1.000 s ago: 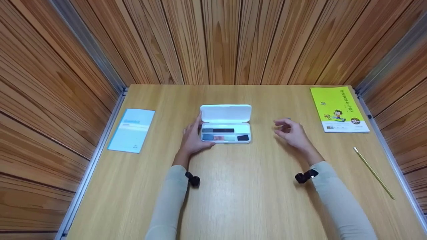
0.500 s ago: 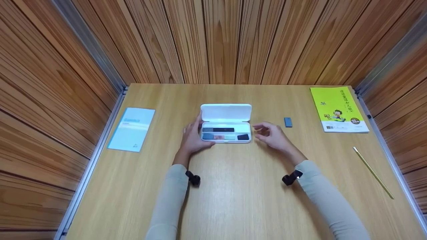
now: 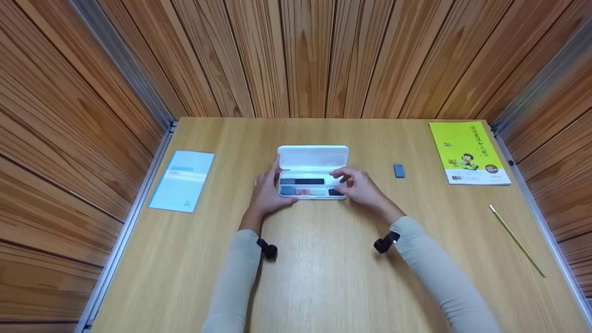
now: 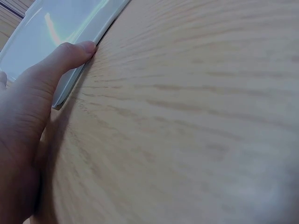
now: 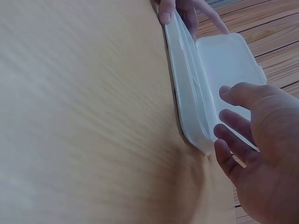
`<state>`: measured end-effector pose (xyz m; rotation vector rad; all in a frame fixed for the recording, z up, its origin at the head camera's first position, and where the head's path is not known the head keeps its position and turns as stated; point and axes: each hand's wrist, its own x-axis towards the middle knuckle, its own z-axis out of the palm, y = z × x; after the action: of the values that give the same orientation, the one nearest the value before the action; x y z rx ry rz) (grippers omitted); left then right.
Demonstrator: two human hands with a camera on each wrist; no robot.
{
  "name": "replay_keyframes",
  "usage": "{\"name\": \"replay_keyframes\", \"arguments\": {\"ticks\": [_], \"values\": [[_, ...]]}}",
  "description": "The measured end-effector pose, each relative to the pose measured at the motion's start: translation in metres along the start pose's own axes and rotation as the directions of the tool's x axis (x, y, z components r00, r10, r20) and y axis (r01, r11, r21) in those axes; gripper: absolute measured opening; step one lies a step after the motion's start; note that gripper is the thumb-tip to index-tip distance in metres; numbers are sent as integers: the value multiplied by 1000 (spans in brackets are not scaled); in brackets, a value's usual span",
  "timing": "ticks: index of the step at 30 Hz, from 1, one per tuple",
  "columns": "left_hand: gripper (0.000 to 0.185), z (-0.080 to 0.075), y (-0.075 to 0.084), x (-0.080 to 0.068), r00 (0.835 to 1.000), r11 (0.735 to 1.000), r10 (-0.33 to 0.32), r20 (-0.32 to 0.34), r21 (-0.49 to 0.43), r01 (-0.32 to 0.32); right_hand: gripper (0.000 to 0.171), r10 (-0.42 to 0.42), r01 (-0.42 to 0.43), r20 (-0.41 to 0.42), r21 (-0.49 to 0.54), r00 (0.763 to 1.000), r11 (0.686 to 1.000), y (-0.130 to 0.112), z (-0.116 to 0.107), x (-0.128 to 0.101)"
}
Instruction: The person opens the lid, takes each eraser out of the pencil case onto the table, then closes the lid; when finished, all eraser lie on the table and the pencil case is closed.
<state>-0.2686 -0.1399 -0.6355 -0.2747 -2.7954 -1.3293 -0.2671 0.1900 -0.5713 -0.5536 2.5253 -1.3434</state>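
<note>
An open white pencil case (image 3: pixel 313 158) lies at mid-table with its lid raised toward the back. My left hand (image 3: pixel 268 192) grips its left end, thumb along the front edge and fingers round the side. Over the right end hovers my right hand (image 3: pixel 363 187), fingers loosely bent and holding nothing in the right wrist view. Beneath these fingertips a small black block (image 3: pixel 333 192) sits in the front compartment, partly covered. That compartment also has a blue-grey block (image 3: pixel 288 190) and a pinkish piece (image 3: pixel 303 191). A long dark strip (image 3: pixel 309 181) lies in the rear compartment.
A small blue block (image 3: pixel 398 170) rests on the table right of the case. Farther right are a yellow-green book (image 3: pixel 469 150) and a gold pencil (image 3: pixel 517 240). At the left lies a light blue booklet (image 3: pixel 181 181). Wooden panels (image 3: pixel 305 60) border the table.
My right hand has moved left from beside the blue block to over the case's right end, leaving that block in plain sight on the table. My left hand stays on the case.
</note>
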Motion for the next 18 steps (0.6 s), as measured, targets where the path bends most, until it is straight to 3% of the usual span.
{"name": "replay_keyframes", "arguments": {"ticks": [6, 18], "values": [[145, 0, -1, 0, 1000, 1000, -3, 5, 0, 3, 41, -30, 30, 0, -2, 1000, 1000, -5, 11, 12], [143, -1, 0, -1, 1000, 1000, -24, 8, 6, 24, 44, -4, 4, 35, 10, 999, 1000, -12, 26, 30]]}}
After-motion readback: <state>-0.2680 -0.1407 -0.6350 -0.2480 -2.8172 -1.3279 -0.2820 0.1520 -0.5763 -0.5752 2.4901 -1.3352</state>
